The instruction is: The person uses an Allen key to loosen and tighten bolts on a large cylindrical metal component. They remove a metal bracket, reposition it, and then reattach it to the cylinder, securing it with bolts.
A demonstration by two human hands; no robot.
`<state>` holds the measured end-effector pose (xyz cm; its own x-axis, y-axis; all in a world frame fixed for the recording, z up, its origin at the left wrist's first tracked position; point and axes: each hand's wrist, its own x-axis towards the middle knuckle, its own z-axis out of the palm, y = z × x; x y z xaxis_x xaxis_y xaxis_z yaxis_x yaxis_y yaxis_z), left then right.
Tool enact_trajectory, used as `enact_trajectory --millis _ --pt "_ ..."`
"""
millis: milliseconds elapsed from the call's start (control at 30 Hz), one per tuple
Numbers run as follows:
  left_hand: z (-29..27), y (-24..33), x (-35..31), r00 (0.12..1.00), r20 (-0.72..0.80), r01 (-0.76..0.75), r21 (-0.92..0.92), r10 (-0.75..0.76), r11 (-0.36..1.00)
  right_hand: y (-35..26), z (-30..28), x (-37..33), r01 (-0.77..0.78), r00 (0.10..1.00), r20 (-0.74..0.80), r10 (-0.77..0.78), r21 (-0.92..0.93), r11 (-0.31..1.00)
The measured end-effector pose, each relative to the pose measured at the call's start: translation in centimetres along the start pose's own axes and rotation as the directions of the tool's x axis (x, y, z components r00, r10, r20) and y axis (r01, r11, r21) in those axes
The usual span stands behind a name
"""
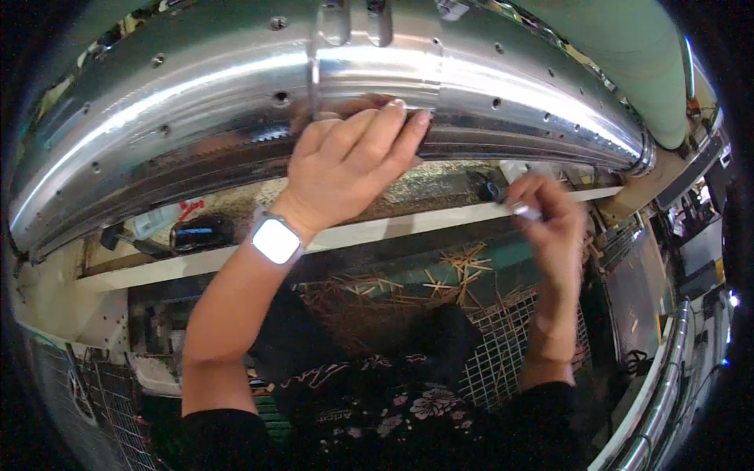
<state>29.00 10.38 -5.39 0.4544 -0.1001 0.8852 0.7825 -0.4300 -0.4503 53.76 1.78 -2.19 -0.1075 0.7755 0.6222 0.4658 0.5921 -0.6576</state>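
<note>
A long shiny metal cylinder with rows of holes spans the view. A polished, slotted curved metal plate wraps round its middle. My left hand presses on the plate's lower edge, fingers bent and close together; the thumb is hidden. Off to the right and below the cylinder, my right hand is raised and blurred by motion. Its fingers are drawn together around a small shiny metallic piece, too smeared to name. Beside those fingertips is a small dark roundish thing.
Under the cylinder runs a pale rail. Behind it lie a dark cylindrical object and a red item. Thin wooden strips litter the area below, by a wire grid. A thick green roller stands upper right.
</note>
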Motion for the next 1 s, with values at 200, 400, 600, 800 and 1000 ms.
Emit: enact_trajectory --millis 200,400,600,800,1000 --pt "-0.5 1.7 0.0 0.975 0.124 0.180 0.044 -0.184 0.983 17.5 1.1 -7.4 -0.262 0.964 -0.056 0.260 -0.369 0.892" --pt "0.1 3.2 -0.9 0.947 0.097 0.282 0.215 -0.308 0.935 30.6 -7.2 -2.7 -0.133 0.989 -0.144 0.021 -0.839 0.528" --pt "1.8 3.2 0.0 0.984 -0.131 0.146 0.222 -0.119 0.964 35.8 -12.5 -3.7 -0.540 0.841 -0.416 0.344 -0.652 0.533" --pt "1.3 3.2 -0.9 0.990 -0.112 0.104 0.184 -0.084 0.977 18.0 -2.4 -7.2 -0.685 0.701 0.215 0.680 0.469 0.558" --pt "1.1 2.6 -1.5 0.990 -0.120 0.085 0.102 -0.073 0.991 0.3 1.7 -0.6 -0.220 0.970 0.083 0.228 0.702 0.677"
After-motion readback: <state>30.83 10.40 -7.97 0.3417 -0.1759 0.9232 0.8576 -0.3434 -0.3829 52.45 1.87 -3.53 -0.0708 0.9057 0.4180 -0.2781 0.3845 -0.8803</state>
